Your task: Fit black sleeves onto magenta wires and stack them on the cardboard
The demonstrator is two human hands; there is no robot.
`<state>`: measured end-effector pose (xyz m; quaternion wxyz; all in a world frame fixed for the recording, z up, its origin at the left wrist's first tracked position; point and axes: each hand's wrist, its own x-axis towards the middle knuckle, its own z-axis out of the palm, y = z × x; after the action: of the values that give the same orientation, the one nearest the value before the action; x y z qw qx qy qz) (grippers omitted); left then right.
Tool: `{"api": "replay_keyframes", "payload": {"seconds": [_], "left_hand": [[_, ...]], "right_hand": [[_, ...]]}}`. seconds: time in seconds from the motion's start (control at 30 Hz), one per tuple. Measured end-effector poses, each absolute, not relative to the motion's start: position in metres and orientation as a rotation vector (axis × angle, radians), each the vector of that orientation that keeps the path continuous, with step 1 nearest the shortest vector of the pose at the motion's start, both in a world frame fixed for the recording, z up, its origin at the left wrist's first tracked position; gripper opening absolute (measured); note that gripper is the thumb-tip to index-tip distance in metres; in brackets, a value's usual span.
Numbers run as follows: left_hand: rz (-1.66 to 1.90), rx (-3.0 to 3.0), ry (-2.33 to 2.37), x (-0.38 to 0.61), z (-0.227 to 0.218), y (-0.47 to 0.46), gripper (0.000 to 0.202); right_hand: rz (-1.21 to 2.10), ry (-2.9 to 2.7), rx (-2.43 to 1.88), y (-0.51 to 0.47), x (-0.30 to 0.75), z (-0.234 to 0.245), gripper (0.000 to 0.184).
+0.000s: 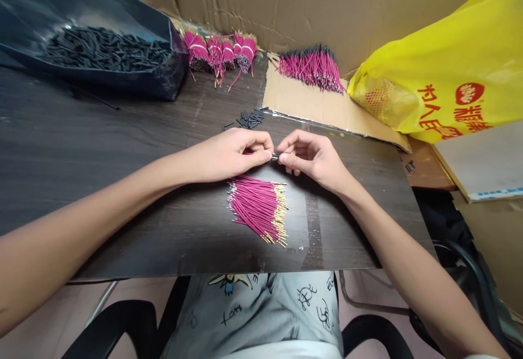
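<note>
Yellow bag (461, 59), far right: red characters (429, 110), 为人民 legible, next one lost in folds. Red oval logo (469, 93) alongside, lettering too small to read. Grey trousers (257, 329), near side: "tom" in black, left leg; scribbles (322, 314) on right leg unreadable.

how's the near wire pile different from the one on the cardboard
The near pile has gold tips at its right end; the cardboard pile has black ends along its far side. The near pile lies on the dark table, the cardboard pile on a flat cardboard sheet. Wires in the near pile run mostly sideways; in the cardboard pile, mostly front to back. Both are pink, with silvery tips at one end.
</note>
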<state>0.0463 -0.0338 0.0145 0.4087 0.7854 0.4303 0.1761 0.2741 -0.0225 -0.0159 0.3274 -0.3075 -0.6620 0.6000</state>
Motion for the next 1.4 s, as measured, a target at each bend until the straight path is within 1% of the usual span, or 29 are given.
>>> {"api": "replay_keyframes", "payload": {"seconds": [0.13, 0.37, 0.5, 0.7, 0.87, 1.07, 1.23, 1.4], "left_hand": [[0.481, 1.978, 1.059, 0.0455, 0.0106, -0.0319, 0.023], [0.535, 1.934, 1.076, 0.0462, 0.0079, -0.0321, 0.021], [0.524, 1.940, 1.094, 0.0459, 0.0084, -0.0320, 0.021], [0.495, 1.927, 1.124, 0.0456, 0.0100, -0.0315, 0.018], [0.490, 1.918, 1.123, 0.0461, 0.0101, -0.0318, 0.016], [0.519, 1.905, 1.120, 0.0454, 0.0075, -0.0311, 0.017], [0.534, 1.905, 1.127, 0.0451, 0.0077, -0.0310, 0.018], [0.550, 1.905, 1.134, 0.0452, 0.0073, -0.0307, 0.019]], "right_hand": [[1.521, -1.719, -0.835, -0.0224, 0.2723, -0.0177, 0.036], [1.442, -1.742, -0.856, -0.0248, 0.2700, -0.0195, 0.035], [1.461, -1.767, -0.849, -0.0249, 0.2704, -0.0177, 0.030], [1.510, -1.763, -0.826, -0.0232, 0.2729, -0.0151, 0.018], [1.502, -1.742, -0.836, -0.0240, 0.2735, -0.0142, 0.016], [1.485, -1.722, -0.842, -0.0253, 0.2722, -0.0127, 0.013], [1.481, -1.708, -0.827, -0.0248, 0.2714, -0.0137, 0.014], [1.495, -1.687, -0.829, -0.0235, 0.2714, -0.0159, 0.018]]}}
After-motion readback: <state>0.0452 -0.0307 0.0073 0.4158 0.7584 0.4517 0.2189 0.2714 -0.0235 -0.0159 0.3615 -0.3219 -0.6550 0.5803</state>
